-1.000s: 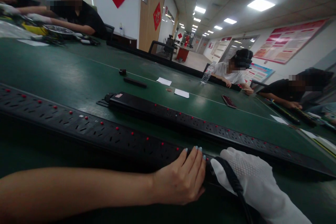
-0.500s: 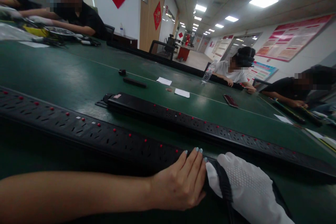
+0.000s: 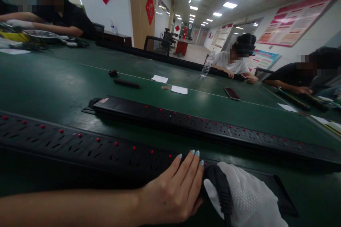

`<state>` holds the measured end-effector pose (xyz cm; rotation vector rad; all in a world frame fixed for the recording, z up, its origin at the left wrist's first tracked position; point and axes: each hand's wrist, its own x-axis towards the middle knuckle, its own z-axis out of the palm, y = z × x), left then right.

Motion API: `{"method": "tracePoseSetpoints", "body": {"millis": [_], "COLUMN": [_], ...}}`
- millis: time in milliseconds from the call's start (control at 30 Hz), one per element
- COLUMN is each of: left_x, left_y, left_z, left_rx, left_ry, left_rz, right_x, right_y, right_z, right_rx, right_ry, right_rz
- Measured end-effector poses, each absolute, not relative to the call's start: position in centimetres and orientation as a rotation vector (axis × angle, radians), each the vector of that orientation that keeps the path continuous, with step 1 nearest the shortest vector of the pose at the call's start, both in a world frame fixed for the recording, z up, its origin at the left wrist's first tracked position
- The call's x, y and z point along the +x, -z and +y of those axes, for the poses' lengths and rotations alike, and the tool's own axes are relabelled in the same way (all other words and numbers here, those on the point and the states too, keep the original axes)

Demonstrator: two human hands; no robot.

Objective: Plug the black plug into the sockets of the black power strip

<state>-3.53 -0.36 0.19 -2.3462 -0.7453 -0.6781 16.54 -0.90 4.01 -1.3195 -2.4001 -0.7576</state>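
A long black power strip (image 3: 87, 152) with red buttons beside its sockets runs along the near side of the table. My left hand (image 3: 173, 188), bare, lies across it with the fingers together over its top and the thumb on the near side, gripping it. My right hand (image 3: 247, 195), in a white dotted glove, is closed around a black plug (image 3: 217, 177) whose cord drops toward me. The plug is against the strip's top, close to my left fingertips; its prongs are hidden, so I cannot tell how far it is in.
Behind lies a second power strip (image 3: 186, 120). Farther off are a small dark bar (image 3: 126, 83), white paper slips (image 3: 179, 89), a phone (image 3: 231, 93) and a water bottle (image 3: 207, 64). Several people sit around the green table (image 3: 66, 74); cables (image 3: 34, 42) lie at the far left.
The view has shifted a little. My right hand has turned slightly with the plug, and more of the plug shows. My left hand keeps its place on the power strip.
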Motion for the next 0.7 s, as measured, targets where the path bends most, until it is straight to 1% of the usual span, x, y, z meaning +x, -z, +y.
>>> {"method": "tracePoseSetpoints", "body": {"millis": [167, 433, 700], "left_x": [-3.45, -3.38, -3.38], "left_y": [-0.04, -0.14, -0.07], "left_z": [-0.42, -0.49, -0.47], "left_rx": [-2.348, -2.358, -2.351], "left_ry": [0.678, 0.666, 0.672], "left_rz": [-0.761, -0.756, -0.749], "right_x": [16.25, 16.41, 16.57], "right_y": [-4.15, -4.1, -3.87], "right_z": [-0.99, -0.95, -1.01], "right_rx": [-1.266, -1.339, -1.3], "right_ry": [0.821, 0.642, 0.678], "right_rz": [-2.304, -2.374, -2.364]}}
